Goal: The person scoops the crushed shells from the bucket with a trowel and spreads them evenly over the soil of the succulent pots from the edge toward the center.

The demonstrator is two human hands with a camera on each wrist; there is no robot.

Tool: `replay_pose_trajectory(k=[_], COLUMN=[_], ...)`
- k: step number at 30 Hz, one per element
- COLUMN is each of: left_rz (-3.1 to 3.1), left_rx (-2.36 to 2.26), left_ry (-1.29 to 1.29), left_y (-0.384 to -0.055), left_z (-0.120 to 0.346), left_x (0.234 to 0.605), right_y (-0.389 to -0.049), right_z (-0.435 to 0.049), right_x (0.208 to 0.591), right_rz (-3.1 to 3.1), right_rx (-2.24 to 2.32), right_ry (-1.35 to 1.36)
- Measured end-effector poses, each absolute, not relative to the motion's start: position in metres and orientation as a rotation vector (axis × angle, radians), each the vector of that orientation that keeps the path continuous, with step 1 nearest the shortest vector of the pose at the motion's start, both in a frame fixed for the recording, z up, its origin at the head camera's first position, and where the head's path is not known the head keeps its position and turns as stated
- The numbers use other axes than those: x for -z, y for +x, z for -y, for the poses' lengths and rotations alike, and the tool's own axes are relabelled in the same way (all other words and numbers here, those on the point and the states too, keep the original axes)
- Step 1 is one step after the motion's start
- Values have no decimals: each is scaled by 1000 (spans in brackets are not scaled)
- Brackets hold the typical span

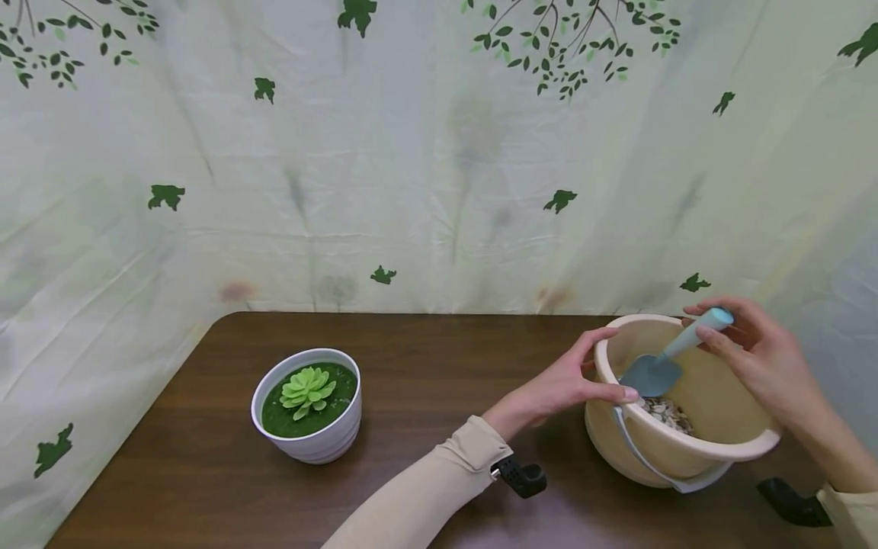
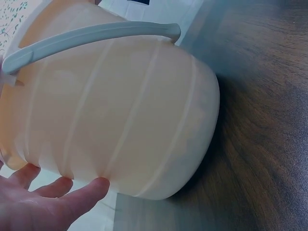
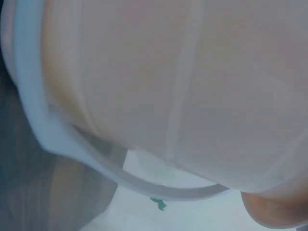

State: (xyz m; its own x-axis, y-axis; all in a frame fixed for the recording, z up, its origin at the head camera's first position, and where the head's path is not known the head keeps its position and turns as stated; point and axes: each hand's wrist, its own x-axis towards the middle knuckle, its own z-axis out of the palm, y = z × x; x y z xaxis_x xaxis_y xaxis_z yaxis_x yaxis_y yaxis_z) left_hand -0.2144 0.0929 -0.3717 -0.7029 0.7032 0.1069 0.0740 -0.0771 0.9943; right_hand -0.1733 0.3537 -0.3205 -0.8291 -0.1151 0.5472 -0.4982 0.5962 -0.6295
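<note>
A cream bucket [image 1: 734, 404] with a pale blue-grey handle [image 1: 706, 479] hanging at its front stands at the right of the table. Small mixed bits like pebbles or shells [image 1: 665, 415] lie on its bottom. My left hand [image 1: 555, 389] holds the bucket's left side, thumb at the rim; in the left wrist view, fingertips [image 2: 98, 185] press the ribbed outer wall. Over the opening, my right hand [image 1: 768, 366] grips the handle of a small blue shovel [image 1: 652, 375], whose blade tilts down above the bits. The right wrist view shows mostly the bucket's outside.
A white pot [image 1: 315, 450] with a green succulent [image 1: 307, 390] stands on the left part of the dark wooden table [image 1: 206, 427]. A pale curtain [image 1: 411, 152] with leaf prints hangs right behind the table's back edge.
</note>
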Motion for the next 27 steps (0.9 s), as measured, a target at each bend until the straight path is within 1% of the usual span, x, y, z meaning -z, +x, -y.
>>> replay_pose_trajectory(k=[5, 12, 19, 27], left_rz=[-1763, -1798, -1778, -1775], left_rx=[-1835, -1816, -1853, -1872], left_ry=[846, 850, 828, 797], left_y=[-215, -216, -214, -212], left_z=[-93, -93, -95, -95], left_x=[371, 373, 372, 371], right_y=[-176, -175, -168, -166], right_z=[-357, -366, -374, -372], right_x=[319, 322, 319, 317], right_rz=[2458, 2515, 2647, 2738], right_rx=[-994, -963, -899, -953], right_ry=[484, 432, 558, 563])
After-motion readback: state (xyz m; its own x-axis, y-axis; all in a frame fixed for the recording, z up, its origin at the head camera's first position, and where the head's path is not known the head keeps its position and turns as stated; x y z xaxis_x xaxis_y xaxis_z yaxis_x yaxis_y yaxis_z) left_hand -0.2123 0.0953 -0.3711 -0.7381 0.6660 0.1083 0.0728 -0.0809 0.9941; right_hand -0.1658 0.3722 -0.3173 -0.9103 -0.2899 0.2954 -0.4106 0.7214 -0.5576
